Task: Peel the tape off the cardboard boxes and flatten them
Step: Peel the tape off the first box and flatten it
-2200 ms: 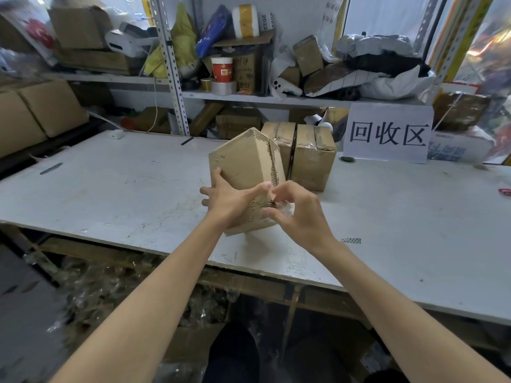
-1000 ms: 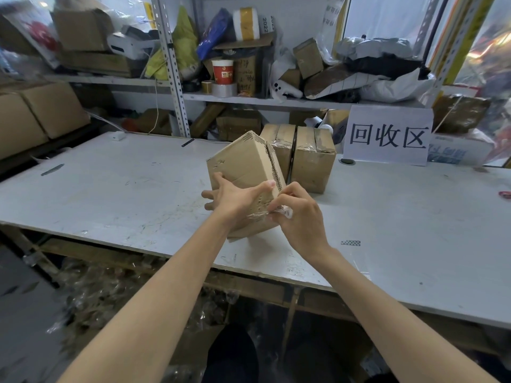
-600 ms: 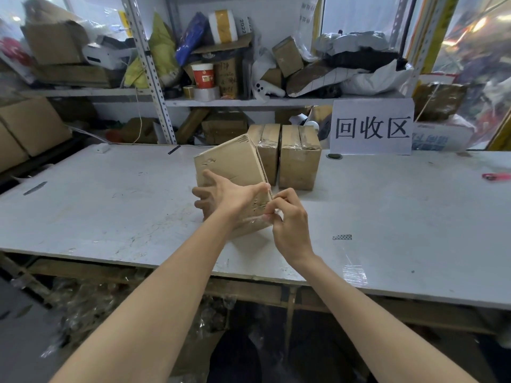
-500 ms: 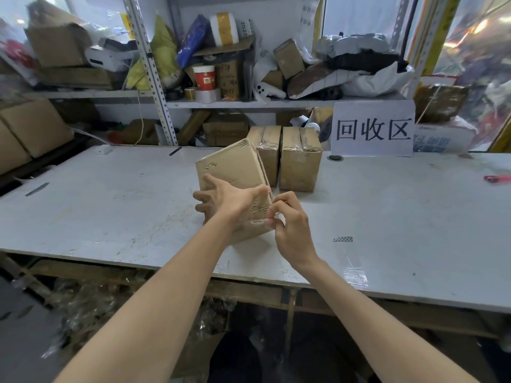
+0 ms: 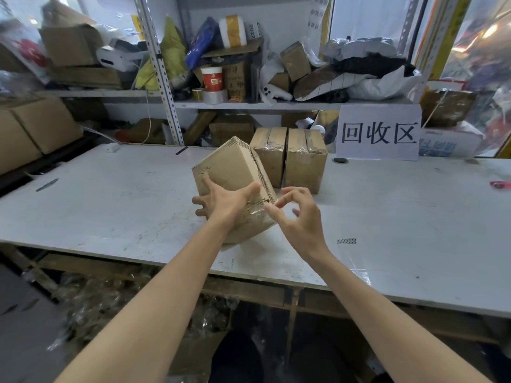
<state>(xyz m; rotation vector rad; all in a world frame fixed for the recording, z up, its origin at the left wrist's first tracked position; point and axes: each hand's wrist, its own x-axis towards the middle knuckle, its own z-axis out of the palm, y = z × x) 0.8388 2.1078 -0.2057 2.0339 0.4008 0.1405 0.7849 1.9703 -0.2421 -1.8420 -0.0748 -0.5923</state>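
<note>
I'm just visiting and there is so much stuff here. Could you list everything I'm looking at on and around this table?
Held cardboard box: one, brown, tilted, lower corner on the table.
Taped boxes: two, brown, side by side behind it.
Table: one, white, scuffed.
Sign: one, white with black characters, standing at the back right.
Paper cup: one, red and white, on the shelf.
Tape rolls: a few, on the shelf under and beside the cup.
Pink object: one, far right table edge.
Left hand: spread on the box.
Right hand: beside the box, fingers curled, seemingly empty.
</note>
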